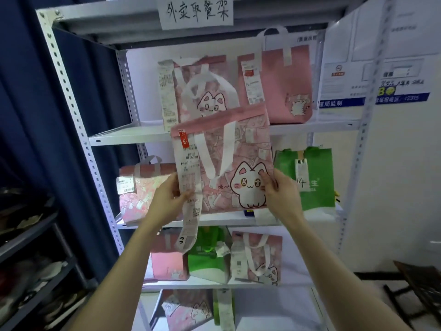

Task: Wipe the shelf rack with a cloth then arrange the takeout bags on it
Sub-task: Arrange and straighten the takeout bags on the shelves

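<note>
at the middle shelf, pink cat bag going into the gap

left hand clamps the pink cat takeout bag by its receipt edge, right hand pinches the other side, held up between the pink patterned bag and green bag. no cloth in sight, every tier of the shelf rack stocked, so wiping looks finished and arranging nearly done.
</note>
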A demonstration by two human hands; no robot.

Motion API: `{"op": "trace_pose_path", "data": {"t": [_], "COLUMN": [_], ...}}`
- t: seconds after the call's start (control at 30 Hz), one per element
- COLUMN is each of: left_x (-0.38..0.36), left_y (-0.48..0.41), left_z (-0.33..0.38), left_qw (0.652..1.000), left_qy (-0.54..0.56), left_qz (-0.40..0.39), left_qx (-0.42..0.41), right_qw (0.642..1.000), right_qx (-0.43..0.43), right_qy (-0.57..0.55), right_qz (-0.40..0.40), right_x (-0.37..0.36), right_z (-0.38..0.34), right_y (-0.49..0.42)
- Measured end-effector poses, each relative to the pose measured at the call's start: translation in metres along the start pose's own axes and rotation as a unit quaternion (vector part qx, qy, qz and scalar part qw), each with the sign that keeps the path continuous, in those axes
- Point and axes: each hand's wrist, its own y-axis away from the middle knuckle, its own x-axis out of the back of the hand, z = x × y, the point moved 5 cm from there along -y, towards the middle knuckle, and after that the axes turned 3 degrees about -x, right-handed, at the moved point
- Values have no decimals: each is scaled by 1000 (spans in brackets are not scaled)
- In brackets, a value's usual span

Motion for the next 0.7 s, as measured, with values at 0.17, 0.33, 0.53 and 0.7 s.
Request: {"op": "trace_pose_path", "data": {"t": [0.17,0.33,0.53,0.7], "left_x": [-2,-13,-24,-49], "left_y": [28,6,-61,-81], "left_z": [-90,-147,-191,-231], "left_qw": [995,992,988,980], "left_qy": [-6,-35,-113,-155], "left_qz": [-1,13,50,45], "left_qx": [96,120,97,116], "right_qw": [994,981,970,950], "right_qx": [-69,-146,-192,-226], "right_qy": [45,56,95,160], "right_qz": [-74,-111,-112,-144], "right_x": [-76,-131,-182,-217], "right_z": [46,77,105,134], "right_y": [37,29,-29,-47]}}
